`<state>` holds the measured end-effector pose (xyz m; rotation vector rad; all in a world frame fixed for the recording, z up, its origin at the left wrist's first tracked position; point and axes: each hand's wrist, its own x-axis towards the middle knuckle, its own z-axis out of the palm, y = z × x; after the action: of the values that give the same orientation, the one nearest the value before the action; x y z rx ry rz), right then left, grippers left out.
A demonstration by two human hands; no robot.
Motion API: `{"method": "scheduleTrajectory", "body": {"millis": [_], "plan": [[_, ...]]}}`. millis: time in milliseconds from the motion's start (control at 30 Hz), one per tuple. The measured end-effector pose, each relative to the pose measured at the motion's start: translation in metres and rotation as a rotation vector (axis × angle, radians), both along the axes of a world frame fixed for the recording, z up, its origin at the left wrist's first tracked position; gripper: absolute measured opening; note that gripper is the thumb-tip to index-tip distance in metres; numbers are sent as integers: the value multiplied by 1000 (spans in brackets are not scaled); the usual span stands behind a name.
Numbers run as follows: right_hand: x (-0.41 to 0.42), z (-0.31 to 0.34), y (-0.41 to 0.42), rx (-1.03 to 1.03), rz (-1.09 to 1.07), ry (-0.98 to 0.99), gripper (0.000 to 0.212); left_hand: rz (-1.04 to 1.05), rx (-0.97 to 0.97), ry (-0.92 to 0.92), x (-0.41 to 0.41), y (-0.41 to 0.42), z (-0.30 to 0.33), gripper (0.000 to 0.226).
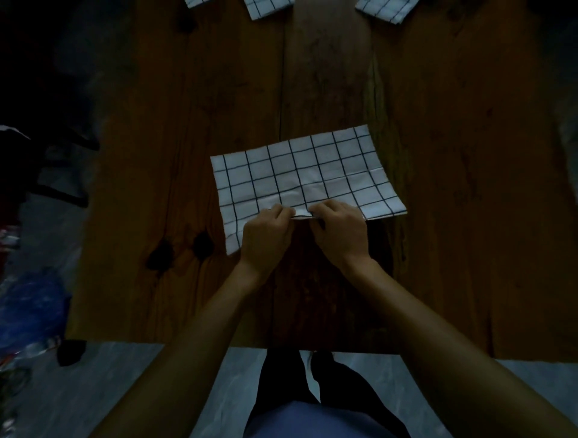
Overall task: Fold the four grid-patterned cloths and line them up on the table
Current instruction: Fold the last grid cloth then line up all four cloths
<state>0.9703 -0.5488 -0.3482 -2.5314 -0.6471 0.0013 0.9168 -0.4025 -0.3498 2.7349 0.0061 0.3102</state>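
A white cloth with a dark grid (300, 175) lies flat on the wooden table (438, 219), folded into a long rectangle turned slightly askew. My left hand (266, 237) and my right hand (339, 233) sit side by side at the middle of its near edge, each pinching that edge with curled fingers. Three folded grid cloths lie in a row at the table's far edge: the left cloth (195, 2), the middle cloth (267, 7) and the right cloth (386, 9), all cut off by the top of the view.
Two dark knots (179, 250) mark the wood left of my hands. The table's near edge runs just in front of my legs. On the dim floor to the left lie a blue bag (31, 306) and other dark clutter.
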Motion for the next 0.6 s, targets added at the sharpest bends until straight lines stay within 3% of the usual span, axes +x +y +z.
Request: {"method": "scheduleTrajectory", "body": {"millis": [100, 233, 300, 367, 467, 600], "plan": [[4, 11, 2, 38, -60, -4, 15, 56, -78, 40, 2, -10, 13, 10], [19, 34, 0, 138, -120, -15, 18, 107, -255, 166, 1, -28, 38, 38], [31, 47, -5, 169, -148, -15, 19, 179, -435, 168, 4, -32, 54, 44], [41, 63, -11, 186, -144, 8, 21, 265, -493, 129, 12, -29, 66, 44], [49, 89, -22, 217, -126, 47, 26, 271, -391, 39, 29, -18, 87, 22], [55, 124, -41, 238, -60, 43, 30, 27, -131, 72, 50, -13, 118, 56]]}}
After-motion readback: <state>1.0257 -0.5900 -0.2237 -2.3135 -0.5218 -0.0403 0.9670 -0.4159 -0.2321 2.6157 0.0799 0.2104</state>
